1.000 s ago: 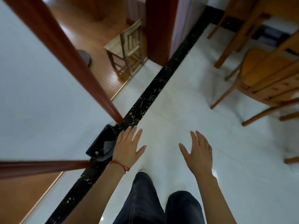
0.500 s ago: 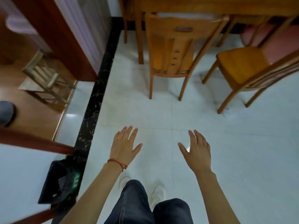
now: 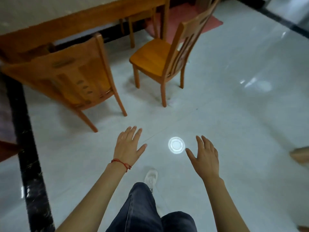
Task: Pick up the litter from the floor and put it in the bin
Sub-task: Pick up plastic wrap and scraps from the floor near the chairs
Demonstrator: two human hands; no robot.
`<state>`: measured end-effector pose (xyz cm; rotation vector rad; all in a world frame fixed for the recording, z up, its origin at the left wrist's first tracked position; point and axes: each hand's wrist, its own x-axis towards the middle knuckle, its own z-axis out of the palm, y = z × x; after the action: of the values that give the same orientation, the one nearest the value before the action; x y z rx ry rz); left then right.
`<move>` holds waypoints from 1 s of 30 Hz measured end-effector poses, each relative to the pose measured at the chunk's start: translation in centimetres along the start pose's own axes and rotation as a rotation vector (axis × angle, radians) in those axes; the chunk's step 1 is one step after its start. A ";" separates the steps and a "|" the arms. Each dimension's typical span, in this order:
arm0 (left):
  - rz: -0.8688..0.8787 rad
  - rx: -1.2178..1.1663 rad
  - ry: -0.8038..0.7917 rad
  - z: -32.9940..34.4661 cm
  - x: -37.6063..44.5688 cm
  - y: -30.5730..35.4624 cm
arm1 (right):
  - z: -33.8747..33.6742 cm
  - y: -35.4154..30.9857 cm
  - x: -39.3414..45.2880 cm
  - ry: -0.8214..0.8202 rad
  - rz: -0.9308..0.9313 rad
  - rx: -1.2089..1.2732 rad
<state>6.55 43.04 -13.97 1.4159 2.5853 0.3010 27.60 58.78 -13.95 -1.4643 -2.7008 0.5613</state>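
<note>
A pale tiled floor (image 3: pixel 234 123) is seen from above. Both arms are stretched forward: the left hand (image 3: pixel 127 145) and the right hand (image 3: pixel 204 155) are held out with fingers spread, and nothing is gripped. No litter or bin can be made out; the bright ring (image 3: pixel 176 145) between the hands looks like a lamp's reflection. Two wooden chairs (image 3: pixel 155 59) stand by a table (image 3: pixel 83 19). The searching step seems to be in hand; next, litter must be found.

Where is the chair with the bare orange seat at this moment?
In the head view the chair stands on the white floor at upper centre, right of the other chair and beside the table.
</note>
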 end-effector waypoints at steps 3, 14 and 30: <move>0.105 0.012 -0.037 0.1 5.4 1.3 | -0.9 1.3 2.2 0.033 0.103 0.017; 0.347 0.030 -0.091 0.5 21.0 9.0 | -4.2 7.4 10.1 0.103 0.329 0.043; 0.153 -0.015 -0.096 4.0 41.0 23.7 | -13.7 23.2 34.3 0.024 0.135 0.001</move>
<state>4.95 90.52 -14.05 1.5862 2.3994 0.2665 29.61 102.31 -13.78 -1.6508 -2.5976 0.5457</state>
